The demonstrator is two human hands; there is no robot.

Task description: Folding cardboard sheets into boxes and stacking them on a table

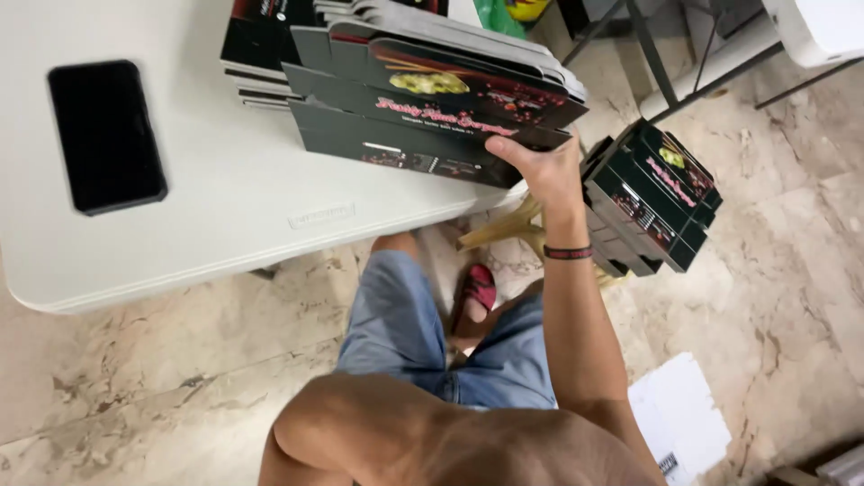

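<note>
My right hand [543, 171] reaches up to the near edge of a fanned stack of flat black printed cartons [432, 99] on the white table [225, 225]. The thumb lies on top of the lowest carton and the fingers curl under its edge, so the hand grips that carton. A dark band sits on the wrist. My left hand is out of view; only a bare upper arm shows at the bottom of the frame.
A black phone [106, 135] lies face up on the table's left side. Right of the table, a pile of assembled black boxes [652, 193] rests on a wooden stool [504, 229]. A white sheet [684, 418] lies on the marble floor.
</note>
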